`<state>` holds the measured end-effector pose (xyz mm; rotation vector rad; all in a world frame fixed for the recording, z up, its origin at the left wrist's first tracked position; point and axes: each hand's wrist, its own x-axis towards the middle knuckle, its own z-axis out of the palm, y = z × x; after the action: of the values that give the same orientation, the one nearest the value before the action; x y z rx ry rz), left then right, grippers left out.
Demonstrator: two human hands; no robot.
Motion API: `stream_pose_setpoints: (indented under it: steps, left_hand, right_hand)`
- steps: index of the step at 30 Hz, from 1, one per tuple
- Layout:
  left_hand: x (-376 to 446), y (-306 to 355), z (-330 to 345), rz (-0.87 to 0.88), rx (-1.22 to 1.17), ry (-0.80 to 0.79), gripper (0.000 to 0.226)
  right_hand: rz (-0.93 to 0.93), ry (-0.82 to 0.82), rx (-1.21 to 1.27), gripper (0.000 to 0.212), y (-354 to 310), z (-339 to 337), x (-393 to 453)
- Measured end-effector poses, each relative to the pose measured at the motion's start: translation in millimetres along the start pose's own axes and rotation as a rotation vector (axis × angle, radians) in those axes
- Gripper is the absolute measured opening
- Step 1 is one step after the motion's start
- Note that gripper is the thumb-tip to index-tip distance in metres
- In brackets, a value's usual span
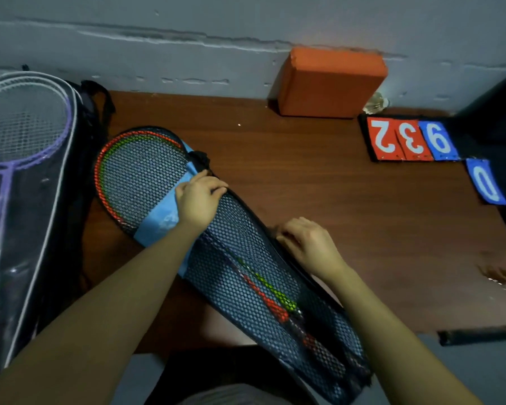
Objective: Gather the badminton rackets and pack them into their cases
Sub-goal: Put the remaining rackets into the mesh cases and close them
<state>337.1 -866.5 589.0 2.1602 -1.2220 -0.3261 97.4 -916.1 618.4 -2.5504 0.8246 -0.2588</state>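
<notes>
Clear case (27, 217): far left, dark with a see-through front and pale piping; it holds white and purple rackets (21, 124), heads up toward the wall.
Table (319, 200): brown wood, set against a grey wall (187, 30).
Mesh case (246, 258): black netting with a blue band, lying slantwise on the table from upper left to lower right; its lower end hangs over the near edge.
Red and green rackets (123, 159): inside the mesh case, heads at the upper left, shafts and handles running down toward the lower right.
Left hand (200, 197): on the mesh case at the blue band, fingers curled over the case's upper edge, gripping it.
Right hand (310, 244): at the case's right edge further down, fingers bent and pinching the rim; what is between the fingertips is too small to tell.
Orange block (330, 83): at the wall, beyond the mesh case.
Shuttlecock (377, 102): white, just right of the block.
Score cards (412, 140): at the right of the table, seen upside down; red "2" and "3", blue "9", and below them a blue "0".
</notes>
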Motion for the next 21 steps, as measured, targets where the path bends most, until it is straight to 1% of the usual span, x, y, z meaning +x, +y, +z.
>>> stream_pose_setpoints:
  steps: [2,4,5,7,9,11,15,19,21]
  left_hand:
    - [0,5,7,-0.029,0.067,-0.034,0.016]
    - [-4,15,12,-0.048,0.149,-0.119,0.023]
    - [-8,22,13,-0.030,0.180,-0.171,0.028]
    - [-27,34,14,0.060,0.186,-0.253,0.038]
    - [-60,46,18,0.171,0.143,-0.282,0.039]
    - [-94,55,26,0.235,0.122,-0.265,0.034]
    - [-113,60,34,0.151,0.062,-0.135,0.019]
    - [-103,63,34,0.143,0.186,-0.157,0.023]
    - [-100,70,38,0.114,0.180,-0.112,0.023]
  right_hand:
    - [0.030,-0.009,0.023,0.011,5,-2,-16]
    - [0.070,0.000,0.064,0.012,5,-2,-24]
    - [0.090,0.013,0.081,0.012,6,-1,-26]
    - [0.119,0.037,0.099,0.015,6,2,-27]
    - [0.129,0.046,0.116,0.019,6,4,-28]
    - [0.113,0.058,0.128,0.020,4,4,-29]
    - [0.052,0.065,0.116,0.014,3,5,-33]
    - [0.073,0.043,0.147,0.011,5,7,-34]
    - [0.067,0.035,0.144,0.014,8,3,-36]
